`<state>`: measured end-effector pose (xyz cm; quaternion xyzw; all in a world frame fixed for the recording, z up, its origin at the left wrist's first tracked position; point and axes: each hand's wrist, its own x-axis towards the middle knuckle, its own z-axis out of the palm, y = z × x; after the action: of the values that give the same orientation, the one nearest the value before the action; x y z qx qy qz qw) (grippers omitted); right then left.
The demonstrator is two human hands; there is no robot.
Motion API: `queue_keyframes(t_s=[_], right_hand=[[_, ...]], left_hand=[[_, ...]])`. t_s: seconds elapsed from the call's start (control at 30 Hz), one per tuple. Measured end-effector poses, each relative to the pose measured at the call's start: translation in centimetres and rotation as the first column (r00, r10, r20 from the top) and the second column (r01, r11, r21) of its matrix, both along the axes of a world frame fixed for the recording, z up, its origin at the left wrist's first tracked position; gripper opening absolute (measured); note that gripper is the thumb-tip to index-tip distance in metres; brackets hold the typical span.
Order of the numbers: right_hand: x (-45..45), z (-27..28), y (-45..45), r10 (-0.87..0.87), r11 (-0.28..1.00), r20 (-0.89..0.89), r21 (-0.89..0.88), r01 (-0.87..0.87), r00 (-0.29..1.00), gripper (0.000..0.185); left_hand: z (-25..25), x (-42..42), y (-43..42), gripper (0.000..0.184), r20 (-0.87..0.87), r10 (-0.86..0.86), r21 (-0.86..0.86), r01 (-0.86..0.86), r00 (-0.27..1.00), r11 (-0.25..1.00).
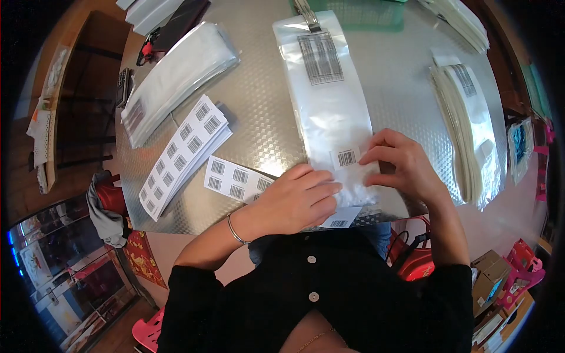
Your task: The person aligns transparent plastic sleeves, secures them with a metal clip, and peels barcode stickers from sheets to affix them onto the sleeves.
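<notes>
A stack of clear plastic bags (323, 112) lies lengthwise in front of me, a metal clip (307, 15) gripping its far end. Near the close end, a white barcode label (346, 157) sits on the top bag. My left hand (300, 200) rests palm down over the bag's lower left corner, fingers slightly bent and its thumb hidden. Under that hand runs a strip of barcode labels (235, 178), which shows again below the bag. At the barcode label's right edge, my right hand (403, 162) has thumb and forefinger apart, the fingertips touching the bag.
Several barcode label sheets (185, 153) are stacked to the left, near another pile of plastic bags (182, 76). More bags (468, 129) lie along the right side. A phone-like black device (123, 86) is at the left edge. The metal table's (259, 123) near edge is close to my body.
</notes>
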<state>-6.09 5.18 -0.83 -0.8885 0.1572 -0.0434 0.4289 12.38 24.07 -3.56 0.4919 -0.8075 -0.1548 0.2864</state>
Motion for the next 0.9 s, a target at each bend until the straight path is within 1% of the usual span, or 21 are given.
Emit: queue_keyframes(t_s=[0.03, 0.13, 0.23, 0.33, 0.37, 0.43, 0.53, 0.57, 0.67, 0.7, 0.77, 0.8, 0.87, 0.9], right_hand=[[0.0, -0.3, 0.0, 0.007, 1.0, -0.026, 0.022, -0.006, 1.0, 0.024], [0.0, -1.7, 0.0, -0.002, 1.0, 0.053, -0.002, 0.002, 0.999, 0.017], [-0.1, -2.3, -0.1, -0.02, 0.999, 0.085, 0.039, 0.017, 0.996, 0.012], [0.2, -1.9, -0.4, -0.042, 0.985, 0.127, 0.17, 0.019, 0.991, 0.007], [0.2, -1.7, -0.4, -0.111, 0.954, 0.073, 0.286, 0.085, 0.991, 0.007], [0.1, -1.4, -0.5, -0.225, 0.84, -0.057, 0.494, 0.224, 0.973, 0.008], [0.7, -0.7, -1.7, -0.342, 0.64, -0.047, 0.719, 0.269, 0.938, 0.008], [0.8, -0.9, -2.6, -0.354, 0.642, 0.038, 0.737, 0.213, 0.935, 0.008], [1.7, -1.9, -5.5, -0.594, 0.496, 0.118, 0.833, 0.246, 0.796, 0.008], [1.6, -2.6, -7.0, -0.63, 0.414, 0.123, 0.889, 0.198, 0.767, 0.009], [1.0, -4.1, -9.9, -0.699, 0.24, 0.112, 0.967, 0.083, 0.707, 0.011], [1.0, -4.4, -10.6, -0.76, 0.175, 0.067, 0.979, 0.103, 0.647, 0.012], [1.1, -4.6, -11.4, -0.857, 0.035, -0.037, 0.991, 0.129, 0.514, 0.016], [1.3, -4.4, -11.2, -0.887, -0.013, -0.065, 0.993, 0.115, 0.458, 0.021]], left_hand=[[0.1, 0.0, 0.1, 0.022, -0.016, -0.008, -0.007, 0.008, 1.0, 1.0], [0.6, 0.2, 0.4, 0.021, -0.054, -0.02, -0.024, 0.018, 0.998, 1.0], [0.9, 0.5, 0.7, 0.021, -0.07, -0.013, -0.048, 0.01, 0.997, 0.999], [1.1, 0.6, 0.9, 0.022, -0.08, -0.014, -0.092, 0.006, 0.997, 0.996], [1.2, 0.6, 0.9, 0.022, -0.086, -0.014, -0.11, 0.005, 0.996, 0.994], [1.3, 0.6, 0.9, 0.022, -0.093, -0.007, -0.13, -0.005, 0.996, 0.991], [1.3, 0.4, 0.6, 0.021, -0.106, 0.014, -0.12, -0.027, 0.994, 0.992], [1.4, 0.4, 0.4, 0.021, -0.116, 0.02, -0.105, -0.032, 0.993, 0.994], [0.7, 0.2, 0.0, 0.018, -0.14, 0.055, -0.055, -0.064, 0.989, 0.996], [0.5, 0.2, -0.1, 0.016, -0.144, 0.07, -0.04, -0.077, 0.987, 0.996], [0.8, 0.2, -0.1, 0.013, -0.133, 0.113, 0.049, -0.108, 0.985, 0.993], [1.0, 0.2, -0.1, 0.012, -0.127, 0.136, 0.092, -0.124, 0.983, 0.988], [1.2, 0.3, -0.1, 0.01, -0.145, 0.159, 0.125, -0.142, 0.976, 0.982], [1.3, 0.4, -0.1, 0.009, -0.154, 0.172, 0.142, -0.151, 0.973, 0.978]])
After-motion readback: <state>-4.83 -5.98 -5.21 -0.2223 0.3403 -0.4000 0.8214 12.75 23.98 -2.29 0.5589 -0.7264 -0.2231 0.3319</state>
